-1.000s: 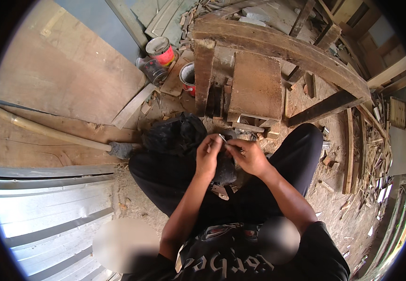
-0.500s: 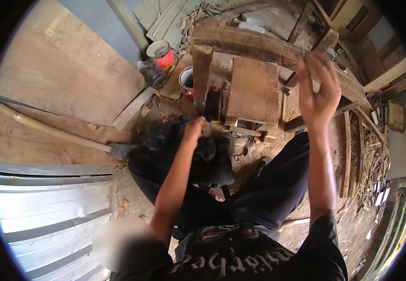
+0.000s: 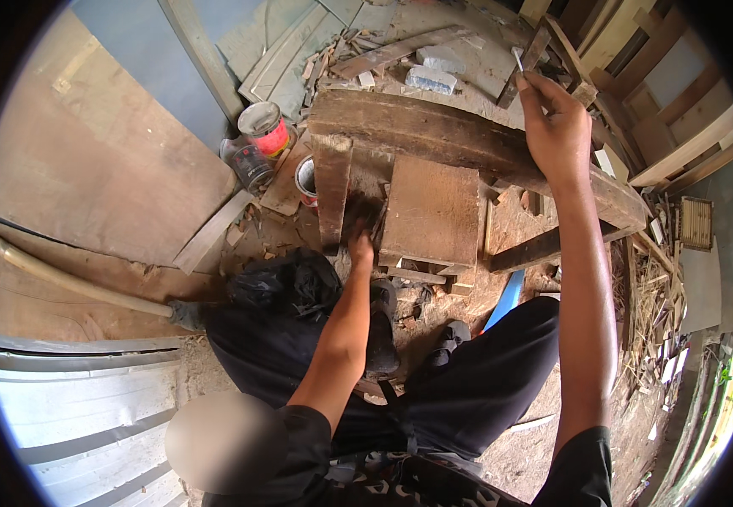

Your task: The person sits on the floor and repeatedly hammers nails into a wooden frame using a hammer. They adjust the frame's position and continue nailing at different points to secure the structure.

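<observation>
My right hand (image 3: pixel 557 127) is raised over the right part of a curved dark wooden beam (image 3: pixel 434 125). Its fingers pinch a thin pale stick (image 3: pixel 518 61), whose kind I cannot make out. Low between a wooden post (image 3: pixel 332 190) and a brown wooden block (image 3: pixel 431 207), my left hand (image 3: pixel 361 243) reaches down beside a dark blurred thing (image 3: pixel 363 213). Its fingertips are too smeared to show whether they grip anything. The post stands under the beam's left end.
Paint cans (image 3: pixel 263 127) stand at the left back near a plywood sheet (image 3: pixel 104 144). A black plastic bag (image 3: pixel 286 283) lies by my left knee, a blue strip (image 3: pixel 506 297) by my right knee. A long wooden handle (image 3: pixel 79 270) lies at left. Wood scraps (image 3: pixel 409 51) litter the back.
My view has shifted, so the beam sits lower and further left. My left hand has reached forward past the post's foot. My right hand remains raised with the pale stick, now plainer to see.
</observation>
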`<state>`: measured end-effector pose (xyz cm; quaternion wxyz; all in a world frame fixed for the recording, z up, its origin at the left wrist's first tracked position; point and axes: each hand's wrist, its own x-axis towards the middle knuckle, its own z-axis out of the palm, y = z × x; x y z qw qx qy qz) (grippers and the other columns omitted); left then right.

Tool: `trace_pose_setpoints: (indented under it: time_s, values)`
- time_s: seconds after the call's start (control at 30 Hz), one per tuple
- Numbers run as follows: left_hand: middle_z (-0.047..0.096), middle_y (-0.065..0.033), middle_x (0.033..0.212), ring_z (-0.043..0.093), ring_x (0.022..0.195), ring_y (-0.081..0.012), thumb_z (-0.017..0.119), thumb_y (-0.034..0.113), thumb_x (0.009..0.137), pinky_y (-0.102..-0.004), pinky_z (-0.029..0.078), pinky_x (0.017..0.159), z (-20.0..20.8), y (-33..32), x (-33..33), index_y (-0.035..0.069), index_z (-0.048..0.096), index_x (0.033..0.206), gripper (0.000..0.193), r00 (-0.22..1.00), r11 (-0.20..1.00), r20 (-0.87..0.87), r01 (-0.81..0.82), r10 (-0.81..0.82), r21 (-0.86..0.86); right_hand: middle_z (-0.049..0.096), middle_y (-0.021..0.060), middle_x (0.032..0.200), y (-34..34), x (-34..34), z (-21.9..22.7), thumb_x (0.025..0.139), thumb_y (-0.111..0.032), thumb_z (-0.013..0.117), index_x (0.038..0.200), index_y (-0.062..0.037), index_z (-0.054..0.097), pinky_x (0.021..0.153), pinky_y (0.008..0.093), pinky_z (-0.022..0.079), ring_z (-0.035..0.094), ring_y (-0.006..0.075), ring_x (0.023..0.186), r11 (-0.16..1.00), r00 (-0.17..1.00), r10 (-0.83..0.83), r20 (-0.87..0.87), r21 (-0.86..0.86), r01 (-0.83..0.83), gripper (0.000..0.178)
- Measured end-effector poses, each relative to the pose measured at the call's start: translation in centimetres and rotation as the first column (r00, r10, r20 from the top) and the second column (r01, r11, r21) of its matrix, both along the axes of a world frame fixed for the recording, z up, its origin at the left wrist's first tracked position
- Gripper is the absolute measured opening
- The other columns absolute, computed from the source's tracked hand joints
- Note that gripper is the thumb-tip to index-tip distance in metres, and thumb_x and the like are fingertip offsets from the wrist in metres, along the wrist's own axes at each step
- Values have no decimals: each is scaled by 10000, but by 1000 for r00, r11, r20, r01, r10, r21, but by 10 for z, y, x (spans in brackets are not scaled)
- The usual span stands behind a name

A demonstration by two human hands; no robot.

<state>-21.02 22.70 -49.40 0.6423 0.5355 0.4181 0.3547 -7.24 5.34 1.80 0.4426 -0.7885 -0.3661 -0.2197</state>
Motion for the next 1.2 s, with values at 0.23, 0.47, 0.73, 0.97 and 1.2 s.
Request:
trace_pose_setpoints:
  time_s: [0.23, 0.47, 0.73, 0.97, 1.2]
  values:
    - [594, -261, 1368, 588, 1251, -341, 559, 276, 963, -408, 454, 1048, 52, 25, -15, -19, 577, 1352, 489, 856, 958, -469, 279, -216, 69, 739, 219, 937, 4, 13, -21, 932, -205, 684, 1089, -41, 747, 817, 371, 565, 735, 354, 930, 998, 976, 59, 210, 0, -60, 235]
    - [730, -180, 1049, 704, 988, -302, 739, 273, 864, -427, 535, 837, 104, 18, -142, -55, 684, 1081, 397, 785, 999, -619, 38, -22, 13, 762, 155, 989, -4, 8, -23, 965, -276, 678, 1162, -73, 733, 842, 343, 547, 746, 263, 965, 985, 995, 40, 91, -172, -24, 288]
    - [580, -268, 1355, 575, 1251, -408, 892, 346, 724, -474, 476, 973, 151, 44, -113, 0, 466, 1429, 893, 925, 814, -339, 325, -170, 482, 771, 130, 916, -3, 4, -18, 981, -264, 657, 1198, -74, 717, 787, 350, 558, 758, 221, 893, 967, 996, 82, 47, -247, -68, 295]
    - [718, -238, 1068, 686, 1029, -422, 796, 223, 762, -458, 546, 832, 152, 30, -84, 23, 543, 1338, 660, 905, 853, -422, 266, -59, 450, 709, 205, 788, 1, 9, -20, 962, -238, 640, 1138, -119, 734, 694, 426, 545, 695, 396, 727, 980, 983, 144, 115, -151, -126, 233]
    - [730, -212, 1060, 695, 1016, -408, 784, 190, 737, -453, 550, 823, 144, 14, -84, 32, 571, 1306, 627, 944, 822, -297, 282, -145, 494, 686, 201, 736, -1, -1, -17, 964, -226, 645, 1134, -106, 735, 660, 403, 536, 691, 374, 683, 971, 981, 152, 118, -203, -126, 226]
